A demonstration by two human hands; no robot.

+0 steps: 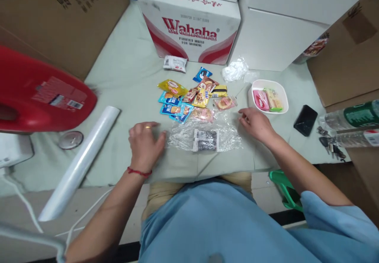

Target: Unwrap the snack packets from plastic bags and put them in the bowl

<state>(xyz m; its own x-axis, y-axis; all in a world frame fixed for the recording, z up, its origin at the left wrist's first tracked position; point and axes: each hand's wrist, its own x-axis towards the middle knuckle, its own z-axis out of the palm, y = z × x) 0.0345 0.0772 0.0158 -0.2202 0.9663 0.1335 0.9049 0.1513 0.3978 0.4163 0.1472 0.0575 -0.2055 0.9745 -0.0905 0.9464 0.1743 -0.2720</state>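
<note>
A sheet of clear plastic film (176, 136) lies crinkled on the table in front of me, with a small packaged snack with a dark middle (206, 140) on it. My left hand (145, 142) rests by the film's left edge, fingers apart and holding nothing. By its right edge is my right hand (257, 124), also open, near a white plastic tub (282, 109) with a pink packet (261, 100) and a green-yellow packet (274, 99) inside. Beyond the film lies a pile of snack packets, among them blue packets (171, 109), a yellow one (172, 87) and a brown one (207, 84).
A Wahaha water carton (192, 28) stands at the back, with a white packet (175, 63) and crumpled plastic (235, 69) before it. On the left are a film roll (81, 160) and a red jug (44, 93). A black phone-like object (305, 120), keys (331, 146) and bottles (352, 117) lie right.
</note>
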